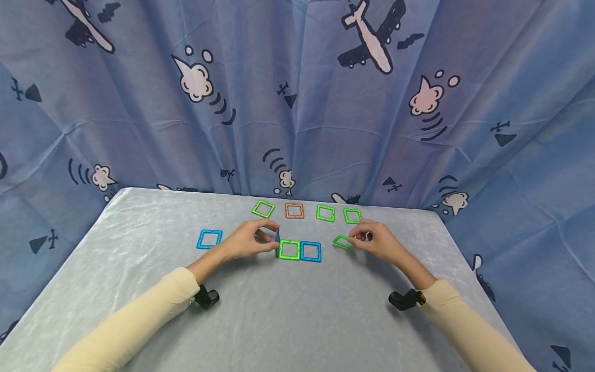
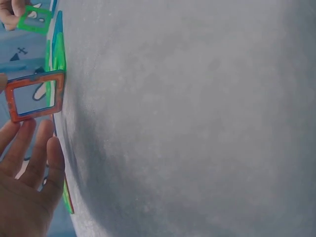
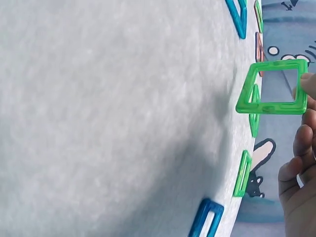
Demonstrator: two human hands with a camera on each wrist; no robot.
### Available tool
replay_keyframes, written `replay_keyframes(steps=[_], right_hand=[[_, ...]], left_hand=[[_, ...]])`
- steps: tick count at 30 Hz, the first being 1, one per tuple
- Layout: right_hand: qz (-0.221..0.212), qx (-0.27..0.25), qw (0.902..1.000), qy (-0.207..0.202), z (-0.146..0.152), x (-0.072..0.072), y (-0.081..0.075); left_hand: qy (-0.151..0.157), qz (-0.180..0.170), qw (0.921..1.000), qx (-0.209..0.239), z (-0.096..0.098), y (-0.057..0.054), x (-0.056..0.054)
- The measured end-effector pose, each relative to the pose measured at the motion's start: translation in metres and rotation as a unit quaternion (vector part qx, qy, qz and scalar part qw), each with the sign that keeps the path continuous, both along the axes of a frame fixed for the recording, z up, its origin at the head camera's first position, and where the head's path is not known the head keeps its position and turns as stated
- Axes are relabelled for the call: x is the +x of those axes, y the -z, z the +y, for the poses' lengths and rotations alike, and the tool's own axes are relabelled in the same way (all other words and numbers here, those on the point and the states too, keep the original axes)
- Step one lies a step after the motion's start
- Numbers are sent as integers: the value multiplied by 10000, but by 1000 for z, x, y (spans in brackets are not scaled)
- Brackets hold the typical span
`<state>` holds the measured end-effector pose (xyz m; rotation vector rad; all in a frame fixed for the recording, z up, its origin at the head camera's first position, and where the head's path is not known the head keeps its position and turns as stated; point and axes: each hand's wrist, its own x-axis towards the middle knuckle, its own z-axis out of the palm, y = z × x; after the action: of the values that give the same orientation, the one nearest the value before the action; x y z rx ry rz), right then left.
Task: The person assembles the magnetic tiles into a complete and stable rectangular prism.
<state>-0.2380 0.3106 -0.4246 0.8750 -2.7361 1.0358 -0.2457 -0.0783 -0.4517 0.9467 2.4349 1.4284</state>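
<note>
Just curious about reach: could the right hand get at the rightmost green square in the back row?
Probably yes: the rightmost green square lies just beyond the right hand, with nothing seen on it. But the hand pinches another green square, which might need setting down first.

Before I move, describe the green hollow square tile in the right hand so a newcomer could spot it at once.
On the pale grey table, find the right hand, right of the flat blue tile that lies beside a green one. That hand pinches the green hollow square tile by its edge. Unlike the other green tiles, which lie flat, it is tilted and held.
</note>
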Motion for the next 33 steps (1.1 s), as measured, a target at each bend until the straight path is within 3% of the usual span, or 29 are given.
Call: replay_keyframes(steps=[7, 16, 33], right_hand=[[30, -298, 9993, -229, -6, 2, -1], [-243, -610, 9970, -411, -14, 6, -2], [-383, -619, 9963, -468, -34, 3, -4]], left_hand=[[-23, -10, 10000, -27, 0, 0, 1], [9, -43, 10000, -28, 0, 1, 1], [34, -113, 9999, 47, 0, 1, -1]])
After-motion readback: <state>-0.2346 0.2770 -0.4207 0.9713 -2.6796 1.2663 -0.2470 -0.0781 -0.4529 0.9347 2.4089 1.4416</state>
